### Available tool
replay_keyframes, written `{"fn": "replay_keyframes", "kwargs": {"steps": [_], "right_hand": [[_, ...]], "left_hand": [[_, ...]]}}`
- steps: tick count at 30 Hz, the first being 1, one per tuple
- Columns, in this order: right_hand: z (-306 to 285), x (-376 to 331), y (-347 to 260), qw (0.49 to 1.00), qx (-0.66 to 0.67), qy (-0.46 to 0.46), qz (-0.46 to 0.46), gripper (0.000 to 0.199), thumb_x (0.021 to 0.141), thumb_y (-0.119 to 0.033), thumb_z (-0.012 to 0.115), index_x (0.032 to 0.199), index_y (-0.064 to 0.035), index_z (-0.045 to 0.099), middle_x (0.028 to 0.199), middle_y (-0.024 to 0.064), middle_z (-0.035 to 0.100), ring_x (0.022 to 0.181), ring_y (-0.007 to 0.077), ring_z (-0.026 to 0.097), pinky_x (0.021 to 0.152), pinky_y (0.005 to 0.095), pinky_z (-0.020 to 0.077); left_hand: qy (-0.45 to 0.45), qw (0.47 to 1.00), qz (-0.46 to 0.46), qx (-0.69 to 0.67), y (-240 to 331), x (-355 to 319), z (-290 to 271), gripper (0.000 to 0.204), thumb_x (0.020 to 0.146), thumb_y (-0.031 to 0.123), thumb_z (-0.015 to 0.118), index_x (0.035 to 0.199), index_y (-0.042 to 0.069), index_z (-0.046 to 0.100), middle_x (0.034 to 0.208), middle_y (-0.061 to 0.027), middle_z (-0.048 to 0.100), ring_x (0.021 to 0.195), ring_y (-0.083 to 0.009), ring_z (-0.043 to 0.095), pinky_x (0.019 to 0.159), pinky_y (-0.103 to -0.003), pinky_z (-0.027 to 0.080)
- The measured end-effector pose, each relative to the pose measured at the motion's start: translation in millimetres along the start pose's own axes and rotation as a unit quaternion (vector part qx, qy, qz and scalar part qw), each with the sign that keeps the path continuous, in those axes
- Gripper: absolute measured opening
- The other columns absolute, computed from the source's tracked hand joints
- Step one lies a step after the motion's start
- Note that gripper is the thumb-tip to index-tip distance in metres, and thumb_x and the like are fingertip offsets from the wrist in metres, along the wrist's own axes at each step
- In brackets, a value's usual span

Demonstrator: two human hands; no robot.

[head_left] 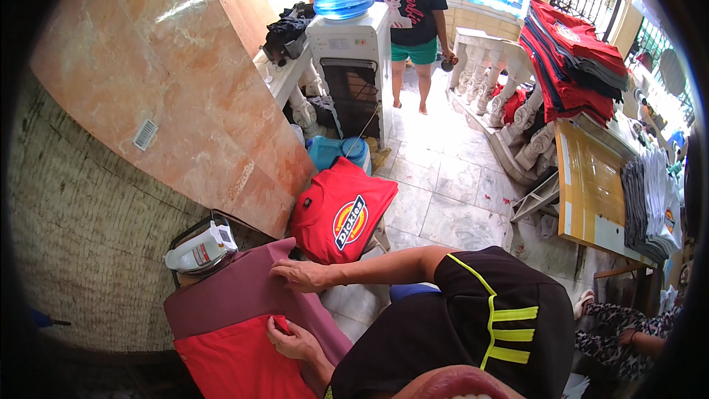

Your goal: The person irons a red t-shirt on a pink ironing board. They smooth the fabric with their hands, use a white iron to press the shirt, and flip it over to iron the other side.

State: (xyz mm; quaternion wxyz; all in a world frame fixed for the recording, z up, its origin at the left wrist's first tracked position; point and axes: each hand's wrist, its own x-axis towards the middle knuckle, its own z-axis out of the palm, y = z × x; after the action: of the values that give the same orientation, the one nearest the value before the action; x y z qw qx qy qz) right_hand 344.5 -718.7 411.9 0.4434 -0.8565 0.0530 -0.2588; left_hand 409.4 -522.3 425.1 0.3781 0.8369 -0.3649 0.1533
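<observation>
On the left I see a white iron [201,249] resting at the far end of a board with a purple cover [236,292]. A red shirt [233,358] lies flat on the near end. Past the board a folded red shirt with a round badge [341,210] sits on a stool. My left hand [290,340] lies low on the red shirt's edge, fingers [275,325] pinched on a small fold of it. My right hand [303,275] reaches across, palm down on the purple cover, fingers spread flat. Farther right, folded shirts [650,203] are stacked on a tabletop [591,185].
</observation>
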Motion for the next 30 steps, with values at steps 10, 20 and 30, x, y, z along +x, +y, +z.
{"fn": "replay_keyframes", "kwargs": {"steps": [10, 20, 30], "right_hand": [[-9, -11, -10, 0.999, 0.027, 0.014, -0.011, 0.052, 0.085, -0.006, 0.061, 0.134, -0.0017, 0.045, 0.133, 0.0172, 0.049, 0.125, 0.0343, 0.05, 0.103, 0.0406, 0.0451], [-76, -234, 63, 0.966, -0.076, 0.003, 0.248, 0.053, 0.088, -0.016, 0.064, 0.137, -0.0099, 0.046, 0.13, 0.0201, 0.05, 0.124, 0.0387, 0.049, 0.102, 0.0458, 0.0441], [-171, -538, 163, 0.768, -0.153, -0.185, 0.594, 0.041, 0.076, -0.029, 0.063, 0.11, -0.0072, 0.068, 0.104, 0.0218, 0.069, 0.102, 0.0381, 0.065, 0.089, 0.0449, 0.053]], "left_hand": [[0.005, 0.999, 0.025, -0.032, 2, 4, -3, 0.034, 0.084, 0.002, 0.061, 0.117, -0.002, 0.057, 0.107, -0.0225, 0.064, 0.095, -0.0418, 0.063, 0.082, -0.048, 0.049], [0.016, 1.0, -0.011, -0.021, -2, -4, 4, 0.035, 0.087, 0.006, 0.062, 0.121, 0.0, 0.057, 0.113, -0.0217, 0.064, 0.102, -0.0416, 0.062, 0.086, -0.048, 0.049], [-0.006, 0.991, 0.0, 0.133, -8, -2, 14, 0.04, 0.087, 0.015, 0.062, 0.126, 0.005, 0.055, 0.119, -0.0175, 0.059, 0.108, -0.0387, 0.057, 0.088, -0.05, 0.047]]}}
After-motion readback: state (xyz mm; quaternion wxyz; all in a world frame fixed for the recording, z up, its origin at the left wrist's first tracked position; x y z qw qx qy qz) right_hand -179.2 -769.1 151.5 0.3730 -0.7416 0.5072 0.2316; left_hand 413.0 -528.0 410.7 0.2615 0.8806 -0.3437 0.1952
